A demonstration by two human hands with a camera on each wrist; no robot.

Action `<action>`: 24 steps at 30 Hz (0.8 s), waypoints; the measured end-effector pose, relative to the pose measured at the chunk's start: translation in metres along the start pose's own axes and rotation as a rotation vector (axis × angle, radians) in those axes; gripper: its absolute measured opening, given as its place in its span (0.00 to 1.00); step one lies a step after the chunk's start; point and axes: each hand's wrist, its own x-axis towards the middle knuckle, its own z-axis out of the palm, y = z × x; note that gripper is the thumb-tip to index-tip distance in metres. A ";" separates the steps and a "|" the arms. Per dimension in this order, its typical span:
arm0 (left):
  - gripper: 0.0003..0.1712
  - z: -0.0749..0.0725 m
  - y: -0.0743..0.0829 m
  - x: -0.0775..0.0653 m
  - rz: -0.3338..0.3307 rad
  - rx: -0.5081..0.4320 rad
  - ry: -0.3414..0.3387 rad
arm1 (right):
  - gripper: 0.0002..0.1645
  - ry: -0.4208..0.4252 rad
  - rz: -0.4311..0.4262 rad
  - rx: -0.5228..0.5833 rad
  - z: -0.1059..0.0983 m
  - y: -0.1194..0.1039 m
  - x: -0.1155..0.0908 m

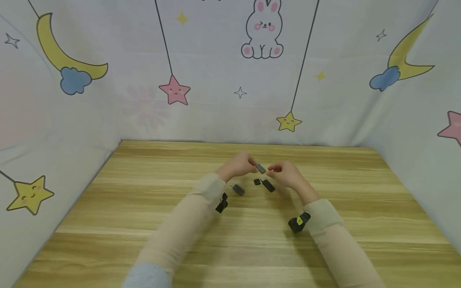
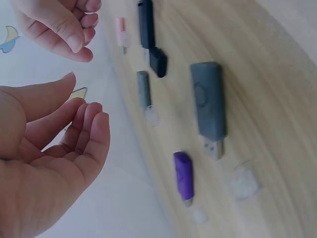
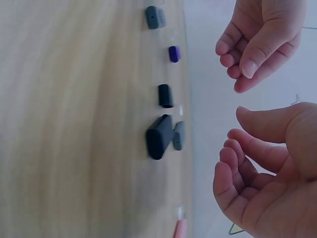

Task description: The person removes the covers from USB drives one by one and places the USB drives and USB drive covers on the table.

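Observation:
My left hand (image 1: pixel 240 165) hovers above the table with fingers loosely bent, thumb apart from them. Facing it, my right hand (image 1: pixel 287 174) hangs in the same relaxed way; neither holds anything. In the head view a small grey USB stick (image 1: pixel 261 168) shows between the two hands; the wrist views show it lying on the table. Nearer to me lie a black USB stick (image 1: pixel 268 185), its black cap (image 1: pixel 257 181) and a larger dark grey USB stick (image 1: pixel 238 189). A purple USB stick (image 2: pixel 184 176) and a pink one (image 2: pixel 121 30) appear in the left wrist view.
Small translucent pieces (image 2: pixel 244 182), likely caps, lie near the plugs of the grey and purple sticks. Black wrist cameras (image 1: pixel 297 224) are strapped at both sleeves. The wooden table (image 1: pixel 144 216) ends at a patterned cloth backdrop (image 1: pixel 216 120) behind and on both sides.

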 end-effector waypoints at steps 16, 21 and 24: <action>0.21 -0.040 0.004 -0.048 0.075 -0.076 0.032 | 0.22 0.002 -0.184 0.008 -0.012 -0.043 -0.016; 0.20 -0.047 -0.004 -0.067 0.097 -0.080 0.055 | 0.20 -0.004 -0.243 0.024 -0.008 -0.058 -0.023; 0.19 -0.051 -0.009 -0.079 0.108 -0.088 0.076 | 0.19 -0.020 -0.270 0.026 -0.003 -0.066 -0.027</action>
